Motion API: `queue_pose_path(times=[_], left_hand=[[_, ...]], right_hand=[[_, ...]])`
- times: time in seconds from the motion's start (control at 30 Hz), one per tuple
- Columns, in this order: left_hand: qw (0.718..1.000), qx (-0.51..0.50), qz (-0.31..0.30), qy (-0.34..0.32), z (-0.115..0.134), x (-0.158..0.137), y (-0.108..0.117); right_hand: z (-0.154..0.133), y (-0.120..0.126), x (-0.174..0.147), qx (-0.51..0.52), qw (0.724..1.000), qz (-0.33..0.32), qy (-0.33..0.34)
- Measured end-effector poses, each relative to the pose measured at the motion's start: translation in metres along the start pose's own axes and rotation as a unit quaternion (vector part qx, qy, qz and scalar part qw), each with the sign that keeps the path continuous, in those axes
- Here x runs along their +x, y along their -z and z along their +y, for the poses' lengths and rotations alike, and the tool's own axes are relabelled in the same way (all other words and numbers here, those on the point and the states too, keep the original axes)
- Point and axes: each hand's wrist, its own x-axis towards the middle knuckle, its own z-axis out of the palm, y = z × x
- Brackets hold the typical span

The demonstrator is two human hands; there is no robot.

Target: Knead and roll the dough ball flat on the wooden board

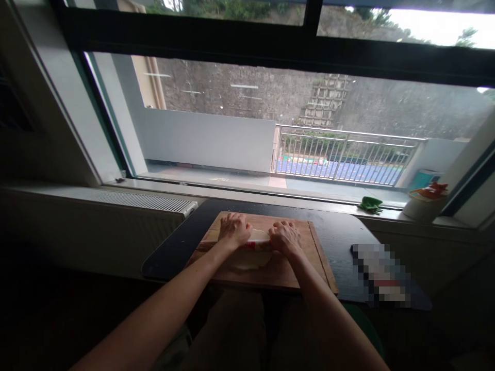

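Note:
A wooden rolling pin (256, 246) with a red and white label lies crosswise over a flat, pale sheet of dough (247, 260). My left hand (234, 229) is curled over the pin's left part, and a bare end of the pin sticks out to its left. On the right part rests my right hand (285, 237), its fingers bent over the pin. Dough shows in front of the pin and just behind it, between the hands. Beneath it is a wooden cutting board (286, 278) with a groove along its right side. My palms hide the pin's grip points.
The board sits on a dark table (336, 232) against the window sill. At the table's right lies a blurred-out flat object (382, 273). A green item (370, 205) and a white pot (423, 207) stand on the sill. A radiator (154, 201) is at the left.

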Motion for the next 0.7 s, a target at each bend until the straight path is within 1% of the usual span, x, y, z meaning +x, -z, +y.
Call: queue_pose_path(times=[0.1, 0.27, 0.43, 0.53, 0.7], left_hand=[[1.000, 0.016, 0.002, -0.009, -0.001, 0.010, -0.002], [0.999, 0.032, -0.013, -0.003, -0.003, 0.015, -0.007], [0.999, 0.020, -0.036, 0.024, -0.004, 0.009, -0.010], [0.998, 0.018, -0.047, 0.044, -0.003, 0.003, -0.009], [0.997, 0.015, -0.056, 0.049, 0.002, -0.008, -0.004]], right_hand=[[0.001, -0.003, 0.012, 0.032, 0.999, 0.040, -0.002], [0.001, -0.005, 0.019, 0.037, 0.999, 0.019, -0.020], [0.002, -0.001, 0.006, 0.017, 1.000, 0.015, -0.004], [0.002, -0.001, -0.004, 0.017, 0.999, 0.029, 0.003], [0.002, -0.005, -0.019, 0.022, 0.997, 0.070, 0.008]])
